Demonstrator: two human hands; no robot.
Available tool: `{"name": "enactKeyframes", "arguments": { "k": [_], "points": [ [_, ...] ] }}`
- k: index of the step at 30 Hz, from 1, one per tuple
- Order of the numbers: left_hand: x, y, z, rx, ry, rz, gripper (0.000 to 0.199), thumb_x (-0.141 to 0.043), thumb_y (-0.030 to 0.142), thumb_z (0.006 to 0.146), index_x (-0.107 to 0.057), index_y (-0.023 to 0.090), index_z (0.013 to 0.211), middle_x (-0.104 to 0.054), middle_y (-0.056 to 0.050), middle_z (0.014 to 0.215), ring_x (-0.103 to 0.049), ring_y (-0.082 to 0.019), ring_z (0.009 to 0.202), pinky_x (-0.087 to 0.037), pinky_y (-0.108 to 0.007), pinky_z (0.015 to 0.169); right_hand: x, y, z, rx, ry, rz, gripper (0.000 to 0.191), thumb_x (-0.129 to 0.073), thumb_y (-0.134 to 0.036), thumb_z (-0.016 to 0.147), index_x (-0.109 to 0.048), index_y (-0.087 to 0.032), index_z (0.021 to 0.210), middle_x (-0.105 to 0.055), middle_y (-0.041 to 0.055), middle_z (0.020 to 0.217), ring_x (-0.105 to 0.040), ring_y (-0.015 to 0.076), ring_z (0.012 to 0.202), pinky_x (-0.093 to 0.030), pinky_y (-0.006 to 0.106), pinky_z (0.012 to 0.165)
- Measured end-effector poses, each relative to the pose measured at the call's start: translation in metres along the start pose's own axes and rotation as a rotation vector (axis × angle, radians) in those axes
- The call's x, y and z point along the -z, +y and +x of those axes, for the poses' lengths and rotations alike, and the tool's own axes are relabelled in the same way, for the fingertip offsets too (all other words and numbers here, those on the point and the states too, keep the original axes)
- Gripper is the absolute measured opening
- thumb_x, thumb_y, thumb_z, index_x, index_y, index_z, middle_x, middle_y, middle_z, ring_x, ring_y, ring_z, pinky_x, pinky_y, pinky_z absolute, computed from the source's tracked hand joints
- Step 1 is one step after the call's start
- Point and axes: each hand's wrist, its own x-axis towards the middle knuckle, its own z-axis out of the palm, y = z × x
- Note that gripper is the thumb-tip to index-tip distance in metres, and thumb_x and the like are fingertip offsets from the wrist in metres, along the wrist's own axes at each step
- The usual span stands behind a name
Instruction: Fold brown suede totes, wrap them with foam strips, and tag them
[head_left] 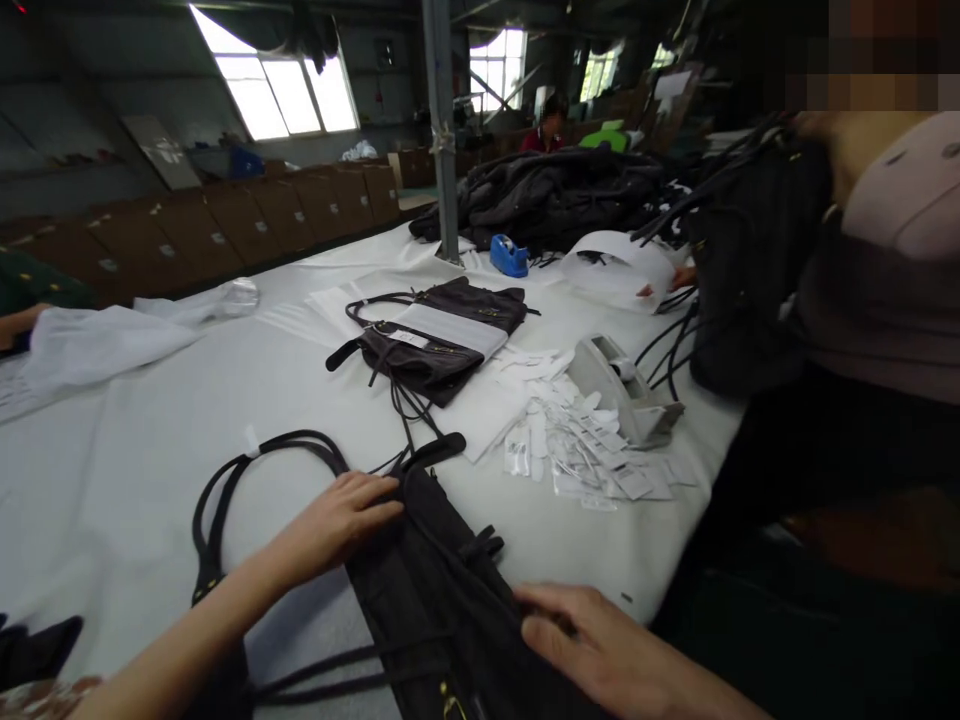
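A black handbag (439,580) lies in front of me at the near side of the table, a pale sheet (315,640) against its left part. My left hand (341,525) rests on the bag's upper end, fingers stretched across the fabric. At the bag's right edge, my right hand (592,635) is closed, thumb and fingers around the cloth. Two looped black handles (217,510), joined by a white wrap, spread to the left. Beyond lies a second dark bag (442,335) with a white band around it and a tag on it.
White tags (592,450) lie heaped beside a grey tape dispenser (611,385). A blue tape dispenser (510,256) stands near a metal post (442,130). Dark bags (555,195) are piled behind. A co-worker at right handles a black bag (757,260); another person's arm shows at left by white plastic (112,340).
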Motion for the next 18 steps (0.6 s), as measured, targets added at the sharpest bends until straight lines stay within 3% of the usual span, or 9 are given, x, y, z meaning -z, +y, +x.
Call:
{"name": "enactKeyframes", "arguments": {
  "k": [3, 5, 11, 15, 18],
  "points": [
    [-0.016, 0.018, 0.029, -0.118, -0.12, 0.033, 0.038, -0.04, 0.018, 0.091, -0.054, 0.029, 0.125, -0.057, -0.009, 0.128, -0.054, -0.024, 0.108, -0.041, -0.043, 0.095, 0.011, 0.026, 0.028, -0.022, 0.195, 0.161, 0.054, -0.05, -0.057, 0.087, -0.063, -0.016, 0.12, -0.066, 0.0102, 0.115, -0.059, 0.0268, 0.108, -0.045, 0.039, 0.096],
    [-0.02, 0.02, 0.039, -0.148, -0.145, 0.035, 0.035, -0.039, 0.018, 0.091, -0.055, 0.027, 0.122, -0.06, -0.009, 0.123, -0.055, -0.023, 0.103, -0.041, -0.041, 0.093, 0.012, 0.04, 0.047, -0.001, 0.23, 0.351, 0.061, -0.053, -0.059, 0.084, -0.059, -0.014, 0.124, -0.063, 0.0134, 0.121, -0.057, 0.0273, 0.113, -0.043, 0.043, 0.1],
    [-0.023, 0.018, 0.05, -0.136, -0.178, 0.031, 0.026, -0.035, 0.018, 0.094, -0.057, 0.023, 0.107, -0.061, -0.007, 0.117, -0.055, -0.02, 0.101, -0.042, -0.038, 0.094, 0.002, 0.039, 0.091, 0.033, 0.162, 0.844, 0.067, -0.063, -0.061, 0.078, -0.059, -0.011, 0.122, -0.059, 0.0186, 0.124, -0.056, 0.0265, 0.116, -0.041, 0.044, 0.104],
    [-0.035, 0.02, 0.049, -0.189, -0.119, 0.134, 0.025, -0.039, 0.019, 0.094, -0.056, 0.021, 0.112, -0.06, -0.007, 0.121, -0.05, -0.022, 0.116, -0.033, -0.043, 0.107, -0.006, 0.039, 0.109, 0.017, 0.113, 0.905, 0.068, -0.064, -0.061, 0.076, -0.059, -0.01, 0.12, -0.061, 0.0184, 0.122, -0.057, 0.0257, 0.114, -0.04, 0.043, 0.104],
    [-0.045, 0.021, 0.05, -0.21, -0.081, 0.214, 0.026, -0.041, 0.017, 0.093, -0.055, 0.02, 0.115, -0.06, -0.008, 0.12, -0.052, -0.021, 0.114, -0.032, -0.045, 0.108, -0.013, 0.046, 0.118, 0.046, 0.072, 0.807, 0.066, -0.059, -0.066, 0.077, -0.064, -0.01, 0.113, -0.066, 0.0147, 0.11, -0.062, 0.0262, 0.106, -0.043, 0.045, 0.1]
  ]
}}
